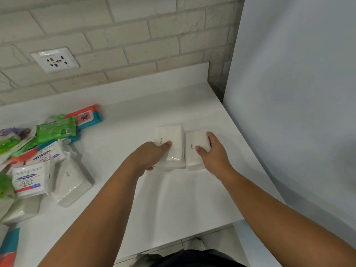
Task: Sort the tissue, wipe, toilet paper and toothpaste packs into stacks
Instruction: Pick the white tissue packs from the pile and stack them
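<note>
Two white plastic-wrapped tissue packs lie side by side on the white countertop (134,112), touching. The left hand (152,157) grips the left tissue pack (171,139), the right hand (212,151) the right tissue pack (194,153), seemingly squaring them. The unsorted colourful packs (48,147) wait well apart.

The left white tissue pack (170,139) and the right white tissue pack (194,151), at its 3 o'clock, lay flat, long sides almost touching. At their 9 o'clock a loose heap held a green wipe pack (55,129), an orange-teal wipe pack (86,116), a Dove pack (28,180) and a third white tissue pack (74,182).
</note>
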A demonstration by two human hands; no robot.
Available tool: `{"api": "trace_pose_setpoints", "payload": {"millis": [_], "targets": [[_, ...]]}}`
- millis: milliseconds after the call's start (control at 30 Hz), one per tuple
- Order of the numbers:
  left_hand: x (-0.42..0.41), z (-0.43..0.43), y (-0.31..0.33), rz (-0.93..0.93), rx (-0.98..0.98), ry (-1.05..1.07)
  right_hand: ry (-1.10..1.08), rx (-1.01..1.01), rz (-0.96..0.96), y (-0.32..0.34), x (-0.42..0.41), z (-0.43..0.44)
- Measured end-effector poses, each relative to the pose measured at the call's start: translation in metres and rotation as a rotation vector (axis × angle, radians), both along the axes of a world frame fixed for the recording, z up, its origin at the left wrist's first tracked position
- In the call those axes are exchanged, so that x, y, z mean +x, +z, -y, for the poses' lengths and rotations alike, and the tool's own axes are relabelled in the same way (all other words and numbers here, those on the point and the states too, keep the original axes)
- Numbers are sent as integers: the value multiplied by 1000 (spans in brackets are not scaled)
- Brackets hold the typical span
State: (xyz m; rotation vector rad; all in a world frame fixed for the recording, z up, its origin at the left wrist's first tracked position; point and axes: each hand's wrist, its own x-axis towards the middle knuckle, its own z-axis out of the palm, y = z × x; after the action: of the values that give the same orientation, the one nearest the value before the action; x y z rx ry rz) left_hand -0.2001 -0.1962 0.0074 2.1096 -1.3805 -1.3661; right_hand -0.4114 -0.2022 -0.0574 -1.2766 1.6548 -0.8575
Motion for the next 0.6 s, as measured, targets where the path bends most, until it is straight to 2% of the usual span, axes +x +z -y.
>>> {"api": "trace_pose_setpoints", "payload": {"millis": [167,400,600], "targets": [[3,-4,-8,3,-149,218,34,-3,-34,0,-1,11],[-5,-7,0,101,-220,210,43,19,-25,8,-2,12],[-39,3,7,-9,-289,152,0,174,270,31,-13,12]]}}
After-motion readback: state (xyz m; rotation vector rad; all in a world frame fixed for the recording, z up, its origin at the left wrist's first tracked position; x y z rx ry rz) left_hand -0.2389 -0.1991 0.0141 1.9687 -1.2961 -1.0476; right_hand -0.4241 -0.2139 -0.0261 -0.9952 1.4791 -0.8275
